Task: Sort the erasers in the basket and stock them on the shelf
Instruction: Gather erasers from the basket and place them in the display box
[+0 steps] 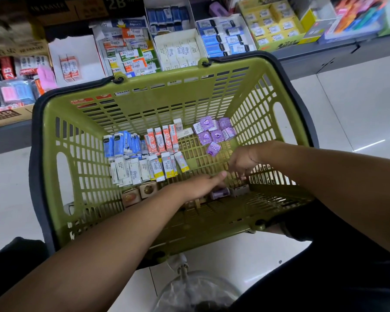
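Observation:
A green basket point(158, 104) sits on the floor in front of the shelf. Inside lie grouped erasers: blue ones point(122, 144), orange ones point(160, 139), white and yellow ones point(144, 170), purple wrapped ones point(214, 131) and brown boxed ones point(136, 194) at the near wall. My left hand point(198, 188) reaches into the near part of the basket, fingers over a purple eraser point(220, 193); the grip is hidden. My right hand point(241, 161) hangs beside it with fingers curled down near the basket floor, and what they touch is unclear.
The shelf point(313, 57) behind the basket carries open display boxes of erasers: white ones point(180, 50), blue ones point(223, 39), yellow ones point(273, 25) and a mixed box point(131, 50). White tiled floor surrounds the basket. A clear plastic bag point(196, 291) lies near my knees.

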The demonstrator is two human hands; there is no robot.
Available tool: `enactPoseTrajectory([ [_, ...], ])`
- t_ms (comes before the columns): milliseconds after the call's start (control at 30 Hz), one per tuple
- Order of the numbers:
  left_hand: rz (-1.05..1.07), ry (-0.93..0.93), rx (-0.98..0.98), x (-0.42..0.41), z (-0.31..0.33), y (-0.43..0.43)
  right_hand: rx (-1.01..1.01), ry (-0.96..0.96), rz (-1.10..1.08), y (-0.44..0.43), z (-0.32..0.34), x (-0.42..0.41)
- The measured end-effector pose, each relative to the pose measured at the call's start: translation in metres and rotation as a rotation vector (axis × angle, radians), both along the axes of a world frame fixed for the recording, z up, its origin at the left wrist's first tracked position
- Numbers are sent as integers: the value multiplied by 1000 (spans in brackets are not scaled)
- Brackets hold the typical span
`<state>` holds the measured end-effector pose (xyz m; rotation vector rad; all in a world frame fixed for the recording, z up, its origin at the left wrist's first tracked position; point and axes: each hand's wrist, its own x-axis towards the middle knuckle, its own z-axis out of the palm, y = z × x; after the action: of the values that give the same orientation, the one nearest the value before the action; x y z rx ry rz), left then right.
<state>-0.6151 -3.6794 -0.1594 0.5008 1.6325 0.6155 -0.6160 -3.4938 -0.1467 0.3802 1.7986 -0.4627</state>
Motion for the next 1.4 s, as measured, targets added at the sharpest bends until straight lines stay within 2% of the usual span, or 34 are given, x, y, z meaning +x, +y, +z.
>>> enactPoseTrajectory([
  [100, 0, -10, -3, 2, 3, 4, 6, 45, -176, -2, -2, -5],
  [133, 1, -24, -2, 2, 3, 4, 7, 42, -166, -2, -3, -5],
  [267, 37, -130, 31, 0, 0, 1, 118, 148, 183, -2, -4, -2],
  [400, 76, -167, 6, -1, -2, -1, 216, -16, 667, -17, -4, 0],
  [667, 110, -191, 24, -4, 4, -7, 323, -134, 955, -27, 8, -19],
  [800, 96, -189, 19, -6, 8, -11, 373, -104, 1027, -28, 6, -18],
  [900, 102, -178, 4, -9, 12, -15, 289, -92, 945, -22, 11, -28],
  [1033, 201, -144, 58, -21, 25, -32, 79, 99, 621, -15, 30, -55],
  [1133, 378, -62, 108, -35, 36, -47, -87, 334, 218, -22, 41, -73],
  [1200, 673, 34, 105, -49, 39, -57, -182, 471, -134, -40, 39, -78],
  [1267, 924, 215, 61, -59, 39, -68, -215, 496, -496, -64, 27, -74],
  [1333, 827, 472, 6, -63, 36, -77, -129, 476, -698, -83, 12, -67],
  [1400, 555, 624, -25, -63, 28, -85, -17, 471, -771, -95, 1, -59],
])
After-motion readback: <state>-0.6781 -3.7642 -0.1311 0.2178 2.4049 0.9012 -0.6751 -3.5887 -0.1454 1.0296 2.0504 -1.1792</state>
